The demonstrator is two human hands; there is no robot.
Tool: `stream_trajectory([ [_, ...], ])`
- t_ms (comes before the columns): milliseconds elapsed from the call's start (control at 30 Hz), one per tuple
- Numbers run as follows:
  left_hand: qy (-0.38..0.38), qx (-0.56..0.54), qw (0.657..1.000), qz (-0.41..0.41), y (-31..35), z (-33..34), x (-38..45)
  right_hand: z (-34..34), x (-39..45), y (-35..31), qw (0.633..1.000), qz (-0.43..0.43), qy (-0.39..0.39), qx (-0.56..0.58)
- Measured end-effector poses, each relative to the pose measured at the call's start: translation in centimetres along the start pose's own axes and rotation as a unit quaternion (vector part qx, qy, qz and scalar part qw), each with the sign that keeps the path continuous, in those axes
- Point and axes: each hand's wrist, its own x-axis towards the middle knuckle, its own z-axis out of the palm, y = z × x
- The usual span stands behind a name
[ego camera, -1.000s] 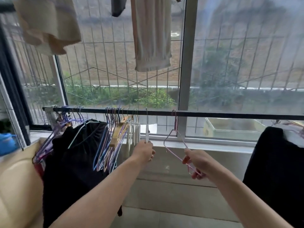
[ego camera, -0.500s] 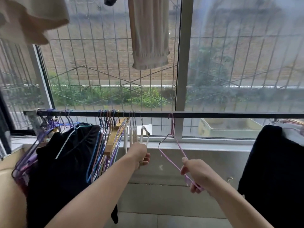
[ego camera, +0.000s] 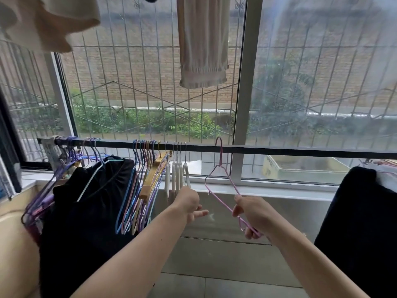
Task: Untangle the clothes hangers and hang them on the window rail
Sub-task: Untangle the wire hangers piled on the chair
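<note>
Purple hangers [ego camera: 46, 194]: a tangled bunch at the rail's far left end, too tightly packed to count.
Black garment [ego camera: 86, 211]: one, on a white hanger [ego camera: 94, 179], just right of the purple bunch and covering its lower right side.
Coloured wire hangers [ego camera: 133, 190]: a packed group in blue, pink and purple; about eight hooks show on the rail, the exact count unclear.
Wooden hanger [ego camera: 153, 175]: one, tilted, among the coloured ones.
White hangers [ego camera: 176, 177]: four, hooked side by side right of the wooden one.
Left hand [ego camera: 189, 204]: fingers loose and apart, holding nothing, just below the white hangers' lower ends.
Pink hanger [ego camera: 223, 188]: one, hooked alone on the window rail [ego camera: 300, 152] beside the window post, tilted, well apart from the groups.
Right hand [ego camera: 254, 216]: fingers curled round the pink hanger's lower right arm.
Dark garment [ego camera: 361, 222]: one, at the right edge, hiding that end of the rail.
Overhead: a beige cloth [ego camera: 49, 20] and a pale hanging garment [ego camera: 203, 44].
</note>
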Motion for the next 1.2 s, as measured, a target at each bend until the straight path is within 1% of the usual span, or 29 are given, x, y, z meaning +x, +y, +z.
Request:
stream_trajectory([
  [100, 0.03, -0.013, 0.999, 0.007, 0.0, 0.8, 0.0, 0.1, 0.2, 0.2, 1.0, -0.008, -0.004, -0.006],
  [200, 0.04, -0.028, 0.999, 0.004, -0.4, 1.1, 0.5, -0.1, 0.3, 0.4, 1.0, -0.006, -0.003, -0.001],
  [300, 0.045, 0.028, 0.998, 0.029, -0.8, 0.9, 1.0, -0.2, 0.3, 0.3, 1.0, -0.006, -0.001, 0.003],
  [367, 0.059, 0.043, 0.997, 0.039, -0.7, 0.9, 0.8, -0.1, 0.3, 0.3, 1.0, -0.01, -0.002, 0.002],
  [433, 0.053, 0.044, 0.997, 0.028, -0.8, 0.7, 0.0, 0.1, 0.4, 0.4, 1.0, -0.014, -0.003, 0.003],
  [500, 0.014, 0.081, 0.996, 0.032, -0.9, 0.2, -1.2, 0.3, 0.6, 0.5, 1.0, -0.018, -0.005, 0.001],
  [567, -0.011, 0.143, 0.989, 0.044, -1.2, -0.6, -2.2, 0.7, 0.8, 0.5, 1.0, -0.02, -0.007, -0.006],
  [633, -0.007, 0.209, 0.975, 0.07, -1.6, -1.9, -3.0, 1.1, 1.1, 0.1, 1.0, -0.017, -0.012, -0.009],
  [700, 0.004, 0.283, 0.954, 0.095, -1.7, -3.3, -3.9, 1.6, 1.5, -0.5, 1.0, -0.014, -0.017, -0.008],
  [767, -0.004, 0.325, 0.941, 0.099, -1.7, -4.8, -4.6, 2.4, 1.9, -1.5, 1.0, -0.016, -0.017, -0.001],
  [900, -0.031, 0.371, 0.922, 0.109, -1.3, -7.1, -5.8, 4.3, 3.3, -2.9, 1.0, -0.025, 0.002, -0.008],
  [1033, -0.026, 0.41, 0.902, 0.132, -0.8, -9.1, -5.5, 7.3, 5.0, -3.1, 0.998, -0.003, -0.011, -0.067],
  [1200, -0.012, 0.385, 0.914, 0.13, 0.0, -11.1, -5.3, 12.4, 5.8, -4.3, 0.997, -0.018, -0.004, -0.08],
])
